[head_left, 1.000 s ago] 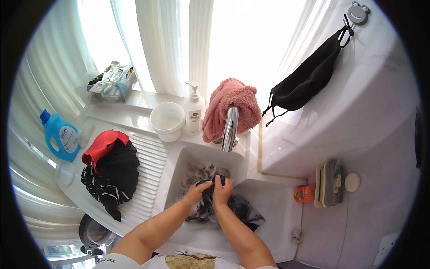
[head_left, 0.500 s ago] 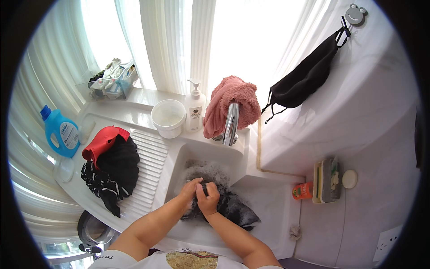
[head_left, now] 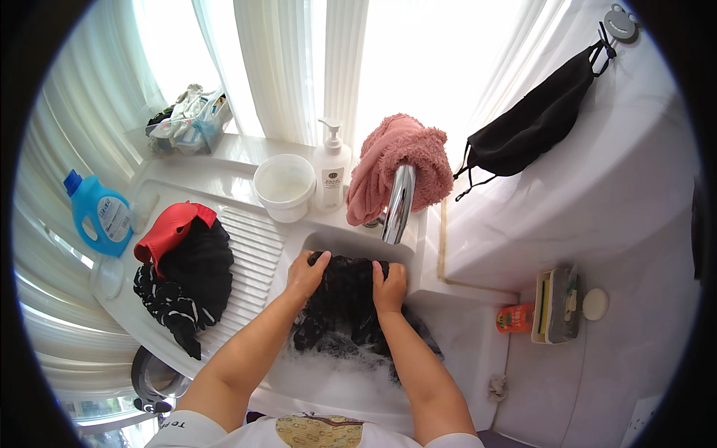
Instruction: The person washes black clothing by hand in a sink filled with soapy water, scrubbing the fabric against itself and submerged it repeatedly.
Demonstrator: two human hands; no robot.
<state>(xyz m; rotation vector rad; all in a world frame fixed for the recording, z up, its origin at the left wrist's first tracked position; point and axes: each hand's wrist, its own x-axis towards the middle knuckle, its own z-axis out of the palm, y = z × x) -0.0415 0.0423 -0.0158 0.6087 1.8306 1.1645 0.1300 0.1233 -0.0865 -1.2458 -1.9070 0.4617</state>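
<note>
A wet black garment (head_left: pixel 340 302) hangs stretched between my hands over the white sink (head_left: pixel 299 384), its lower part lying in soapy suds. My left hand (head_left: pixel 305 276) grips its upper left edge, thumb on top. Its upper right edge is pinched by my right hand (head_left: pixel 389 286). The fingers behind the cloth are partly hidden. What kind of garment it is, I cannot tell. Just beyond my right hand stands the chrome faucet (head_left: pixel 399 205), with a pink fluffy towel (head_left: pixel 399 164) draped over it.
On the ribbed washboard (head_left: pixel 250 254) at left lies a pile of black clothes (head_left: pixel 198 261) with a red visor (head_left: pixel 173 231). Behind stand a white bucket (head_left: pixel 284 187), a pump bottle (head_left: pixel 331 168) and a blue detergent bottle (head_left: pixel 101 215). A black mask (head_left: pixel 530 123) hangs right, above a wall caddy (head_left: pixel 556 306).
My hands were close together, clenched on the bunched black garment low in the sink. Now they are apart and farther forward, with the cloth lifted and spread between them. The view has shifted slightly.
</note>
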